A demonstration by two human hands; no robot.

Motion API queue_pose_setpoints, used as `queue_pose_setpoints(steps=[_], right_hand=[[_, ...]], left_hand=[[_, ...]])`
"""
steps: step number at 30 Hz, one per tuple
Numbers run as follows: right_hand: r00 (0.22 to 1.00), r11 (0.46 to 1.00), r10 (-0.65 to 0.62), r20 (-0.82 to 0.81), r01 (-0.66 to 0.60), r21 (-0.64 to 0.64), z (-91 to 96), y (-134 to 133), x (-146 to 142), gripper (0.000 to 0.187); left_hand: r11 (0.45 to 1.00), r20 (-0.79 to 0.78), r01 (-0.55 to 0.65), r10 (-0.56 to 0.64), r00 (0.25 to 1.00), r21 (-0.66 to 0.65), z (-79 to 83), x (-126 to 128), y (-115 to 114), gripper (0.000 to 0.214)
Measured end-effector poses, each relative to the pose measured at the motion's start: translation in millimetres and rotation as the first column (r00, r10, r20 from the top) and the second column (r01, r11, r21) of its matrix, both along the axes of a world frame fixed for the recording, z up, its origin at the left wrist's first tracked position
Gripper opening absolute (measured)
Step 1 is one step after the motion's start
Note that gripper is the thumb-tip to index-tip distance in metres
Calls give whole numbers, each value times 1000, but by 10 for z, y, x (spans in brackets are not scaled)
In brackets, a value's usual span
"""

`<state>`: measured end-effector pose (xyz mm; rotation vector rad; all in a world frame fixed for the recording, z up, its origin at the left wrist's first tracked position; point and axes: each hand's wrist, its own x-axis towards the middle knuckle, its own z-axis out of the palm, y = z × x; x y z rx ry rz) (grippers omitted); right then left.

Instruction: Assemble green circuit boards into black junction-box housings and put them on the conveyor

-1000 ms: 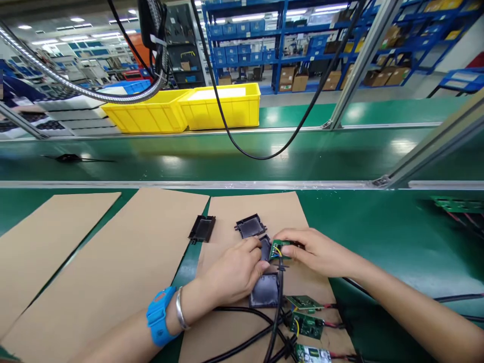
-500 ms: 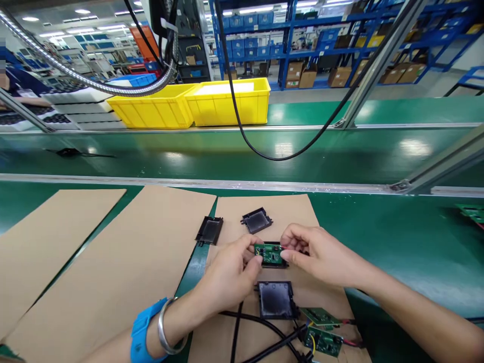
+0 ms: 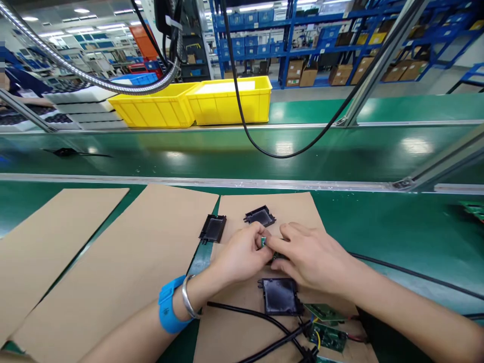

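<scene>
Left hand: thumb and forefinger drawn close together, pinching the left end of a green circuit board; a small green patch shows between the fingertips. Right hand: palm down, forefinger extended left so that its tip meets the board beside the left fingertips; thumb bent in below, a narrow gap between the two. Whether this second grip is pinching or only pressing, cannot tell; the knuckles cover it.

Board position: over the right-hand cardboard sheet on the green table, between the far black plastic case and the near black plastic case. Most of it is hidden under the fingers. Visible parts are spread left to right; ends covered, so long axis and heading not readable with certainty.

Surroundings: far case turned askew, its upper edge rising to the right; near case almost square to the view, open face up. Left black plastic case lies tilted across the gap between two sheets. Lower right, a spare circuit board: long axis roughly left-right, dipping slightly rightward, red leads leaving its right end. Black cables cross to its left.
</scene>
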<state>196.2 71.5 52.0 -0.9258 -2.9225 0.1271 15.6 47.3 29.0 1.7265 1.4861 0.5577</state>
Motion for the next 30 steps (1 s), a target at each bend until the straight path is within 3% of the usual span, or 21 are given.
queue_pose_setpoints(steps=[3, 5, 10, 15, 17, 20, 22, 25, 28, 30], right_hand=[[999, 995, 49, -9, -50, -90, -78, 169, 104, 23], [994, 981, 91, -56, -99, -166, -158, 253, 135, 24], [990, 961, 112, -91, -131, -242, -342, 347, 118, 12], [997, 974, 60, -50, -69, -216, -409, 333, 96, 9], [1000, 977, 19, -5, -20, -213, -419, 320, 86, 8], [1000, 969, -2, 27, 9, -248, -439, 317, 76, 7], [1000, 960, 3, -3, -4, -279, -457, 322, 75, 6], [997, 954, 11, -80, -34, -298, -482, 326, 79, 3], [991, 955, 12, -135, -51, -293, -498, 323, 84, 7], [990, 957, 6, -144, -47, -286, -509, 322, 88, 6]], left_hand=[[998, -87, 55, -53, 995, 28, 7, -141, -28, 47], [990, -193, 103, -82, 978, 98, 2, -204, -54, 60], [966, -256, 207, -163, 953, 156, -142, -232, -65, 37], [973, -200, 163, -129, 971, 163, -267, -284, -48, 46], [986, -208, 137, -116, 971, 90, -222, -323, -29, 41], [988, -244, 141, -153, 958, -66, -79, -329, 27, 13], [984, -252, 141, -165, 954, -110, -5, -284, 62, 11], [978, -252, 188, -162, 954, 85, -32, -191, 61, 11], [881, -289, 292, -189, 939, 371, -203, -164, -7, 21], [829, -322, 301, -155, 934, 472, -321, -194, -62, 25]])
